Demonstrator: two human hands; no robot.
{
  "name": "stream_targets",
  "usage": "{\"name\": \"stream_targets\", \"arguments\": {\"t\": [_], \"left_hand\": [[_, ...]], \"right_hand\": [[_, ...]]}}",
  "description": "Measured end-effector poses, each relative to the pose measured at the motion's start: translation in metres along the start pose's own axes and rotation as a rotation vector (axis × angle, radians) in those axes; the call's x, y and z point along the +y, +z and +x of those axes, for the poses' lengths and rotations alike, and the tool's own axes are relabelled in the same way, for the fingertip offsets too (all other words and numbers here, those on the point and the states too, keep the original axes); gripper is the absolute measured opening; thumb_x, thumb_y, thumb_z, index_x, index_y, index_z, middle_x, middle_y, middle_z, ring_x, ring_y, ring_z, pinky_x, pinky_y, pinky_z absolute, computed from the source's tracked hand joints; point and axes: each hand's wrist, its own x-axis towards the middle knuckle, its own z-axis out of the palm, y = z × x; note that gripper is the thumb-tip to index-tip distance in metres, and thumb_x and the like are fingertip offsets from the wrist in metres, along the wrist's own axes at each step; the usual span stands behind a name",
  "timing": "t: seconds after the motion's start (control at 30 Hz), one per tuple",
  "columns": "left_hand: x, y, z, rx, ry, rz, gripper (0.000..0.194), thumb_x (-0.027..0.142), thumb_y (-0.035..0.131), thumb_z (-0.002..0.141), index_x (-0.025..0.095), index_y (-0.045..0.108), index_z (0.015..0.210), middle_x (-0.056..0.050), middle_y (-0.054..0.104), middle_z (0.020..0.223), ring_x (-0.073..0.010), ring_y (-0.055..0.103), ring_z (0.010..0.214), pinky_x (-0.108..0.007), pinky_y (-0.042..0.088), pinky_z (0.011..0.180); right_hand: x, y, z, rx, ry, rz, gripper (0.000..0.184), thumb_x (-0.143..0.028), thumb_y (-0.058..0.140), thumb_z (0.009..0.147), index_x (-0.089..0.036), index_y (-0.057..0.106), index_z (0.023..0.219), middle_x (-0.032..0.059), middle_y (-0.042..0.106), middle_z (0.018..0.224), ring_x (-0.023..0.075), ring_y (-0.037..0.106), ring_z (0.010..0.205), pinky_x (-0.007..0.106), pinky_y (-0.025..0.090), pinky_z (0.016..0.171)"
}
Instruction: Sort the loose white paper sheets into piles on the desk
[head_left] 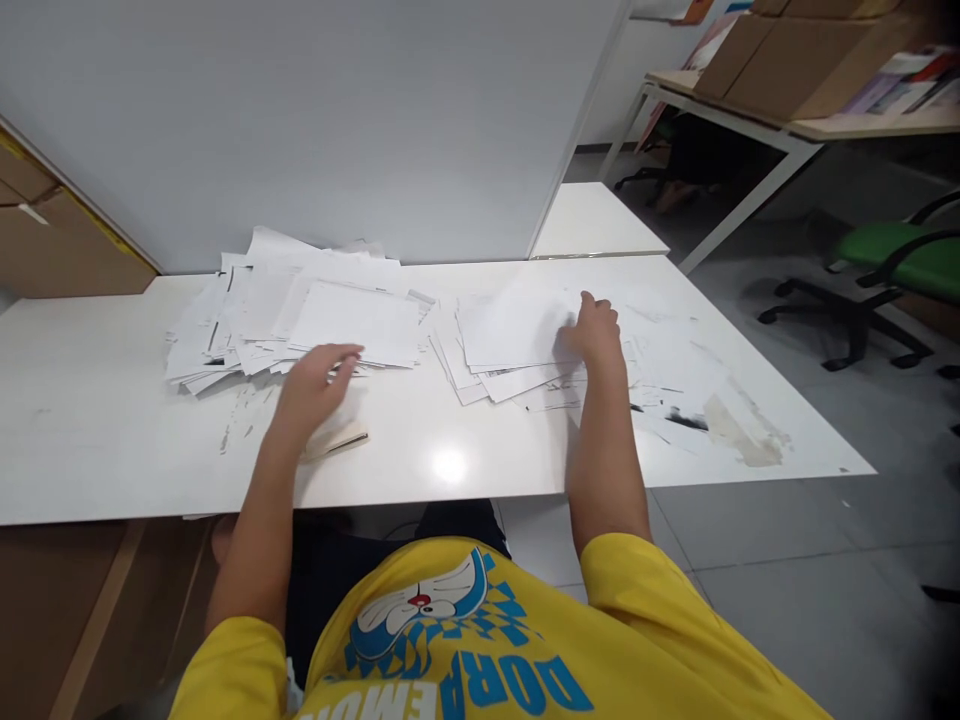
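My left hand hovers at the front edge of a large, messy paper stack, its fingers bent and a gap showing between thumb and fingertips. Nothing is visible in it. Just below it lies a small flat beige object with a dark edge, partly hidden by my wrist. My right hand is at the right edge of a smaller pile of white paper sheets, thumb against the top sheet and fingers curled at its side. The contact beneath the fingers is partly hidden.
Both piles rest on a white table against a grey panel. Dark smudges and a peeling patch mark its right end. A cardboard box stands at left. Beyond are another desk and a green chair.
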Motion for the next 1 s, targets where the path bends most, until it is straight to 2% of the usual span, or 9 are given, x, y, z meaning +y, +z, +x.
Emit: {"name": "stream_targets", "arguments": {"t": [0.07,0.13,0.2,0.27,0.43,0.6,0.7,0.87,1.0], "left_hand": [[-0.018,-0.009,0.017,0.112,-0.102,0.101,0.036,0.038,0.045,0.097,0.023,0.069,0.119,-0.011,0.073,0.121,-0.031,0.063,0.118,-0.048,0.049,0.104],[-0.04,-0.012,0.034,0.182,-0.247,0.24,0.034,0.035,0.054,0.089,0.019,0.067,0.117,-0.019,0.069,0.122,-0.0398,0.057,0.124,-0.058,0.044,0.107],[-0.059,-0.01,0.046,0.176,-0.346,0.345,0.04,0.039,0.061,0.083,0.015,0.065,0.115,-0.026,0.064,0.123,-0.0473,0.053,0.125,-0.065,0.043,0.104],[-0.071,-0.005,0.051,0.167,-0.359,0.416,0.042,0.042,0.063,0.082,0.013,0.064,0.112,-0.028,0.062,0.125,-0.0497,0.051,0.126,-0.067,0.04,0.104],[-0.073,0.006,0.048,0.171,-0.358,0.386,0.035,0.041,0.063,0.083,0.017,0.063,0.108,-0.026,0.061,0.128,-0.0483,0.049,0.128,-0.066,0.037,0.107],[-0.068,0.012,0.047,0.109,-0.319,0.259,0.024,0.032,0.059,0.084,0.022,0.06,0.106,-0.02,0.065,0.123,-0.0439,0.051,0.128,-0.065,0.034,0.109],[-0.065,0.014,0.046,0.123,-0.298,0.219,0.024,0.032,0.057,0.086,0.023,0.057,0.108,-0.019,0.065,0.128,-0.0413,0.05,0.132,-0.062,0.032,0.112],[-0.062,0.012,0.044,0.171,-0.33,0.129,0.021,0.03,0.057,0.083,0.024,0.054,0.103,-0.016,0.066,0.128,-0.0369,0.051,0.136,-0.059,0.03,0.117],[-0.061,0.013,0.042,0.137,-0.315,-0.118,0.029,0.032,0.061,0.08,0.026,0.051,0.106,-0.012,0.069,0.123,-0.0304,0.062,0.126,-0.05,0.041,0.112]], "right_hand": [[-0.002,0.003,0.002,0.051,-0.024,0.037,0.068,-0.012,0.062,0.081,-0.011,0.042,0.146,0.0336,0.042,0.148,0.0444,0.038,0.136,0.062,0.031,0.112],[-0.008,0.01,0.003,0.09,-0.075,0.075,0.065,-0.018,0.061,0.084,-0.011,0.043,0.146,0.0307,0.043,0.148,0.0434,0.04,0.136,0.062,0.033,0.113],[-0.021,0.021,0.001,0.101,-0.165,0.099,0.062,-0.021,0.058,0.086,-0.012,0.044,0.146,0.0272,0.046,0.147,0.0425,0.044,0.135,0.062,0.036,0.112],[-0.038,0.035,-0.007,0.068,-0.282,0.097,0.058,-0.023,0.054,0.089,-0.012,0.047,0.145,0.0256,0.051,0.144,0.0418,0.047,0.134,0.062,0.04,0.11],[-0.082,0.071,-0.041,-0.155,-0.565,0.04,0.051,-0.023,0.046,0.095,-0.008,0.053,0.144,0.0243,0.058,0.141,0.0375,0.053,0.131,0.054,0.042,0.112],[-0.103,0.096,-0.074,-0.346,-0.758,-0.007,0.05,-0.028,0.052,0.097,-0.012,0.054,0.144,0.02,0.062,0.143,0.0355,0.052,0.136,0.054,0.039,0.116],[-0.108,0.102,-0.084,-0.422,-0.791,-0.03,0.052,-0.03,0.054,0.097,-0.012,0.053,0.146,0.0198,0.06,0.147,0.0352,0.05,0.14,0.052,0.038,0.118],[-0.109,0.102,-0.088,-0.435,-0.797,-0.029,0.048,-0.029,0.054,0.096,-0.015,0.056,0.142,0.0184,0.059,0.149,0.0353,0.05,0.14,0.054,0.038,0.118],[-0.109,0.102,-0.087,-0.431,-0.825,-0.009,0.045,-0.03,0.056,0.096,-0.017,0.058,0.139,0.0177,0.06,0.148,0.035,0.053,0.138,0.055,0.038,0.117]]}}
